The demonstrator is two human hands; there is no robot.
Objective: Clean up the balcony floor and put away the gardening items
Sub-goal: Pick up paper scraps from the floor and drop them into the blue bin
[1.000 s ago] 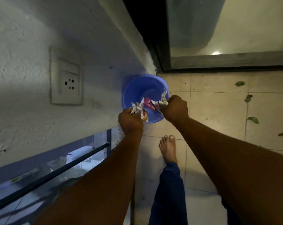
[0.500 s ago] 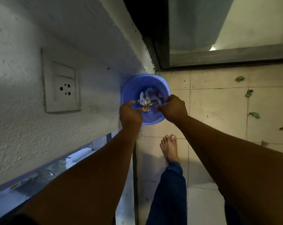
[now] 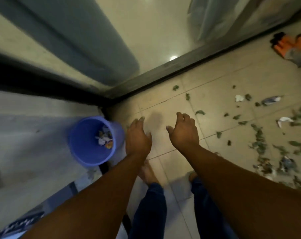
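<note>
Under me is the balcony floor [image 3: 220, 80], pale square tiles with thin grout lines, running from the corner at my left out to the right edge of view. Along its far side lies a dark door track [image 3: 163, 73], and past it a glossy indoor floor [image 3: 156, 28] that throws back a small round spot of light. To my left rises a rough plastered wall [image 3: 34, 135]. In the corner where wall and tiles meet stands the blue bucket [image 3: 87, 152], its mouth toward me, with crumpled paper scraps [image 3: 104, 138] lying at the bottom. Green leaf bits [image 3: 260, 135] are strewn over the tiles to my right, thickest near the right edge, with a few torn white paper pieces [image 3: 239, 98] among them. Farther off, near the track, lies an orange and grey glove [image 3: 291, 47], blurred. My bare feet and dark blue trouser legs [image 3: 149, 204] stand on the tiles below my arms. My left hand [image 3: 137, 137] hangs just beside the bucket's rim, fingers loosely extended and holding nothing. My right hand [image 3: 183, 130] hangs above the tiles, apart from the left, fingers slack and slightly curled, also holding nothing.
</note>
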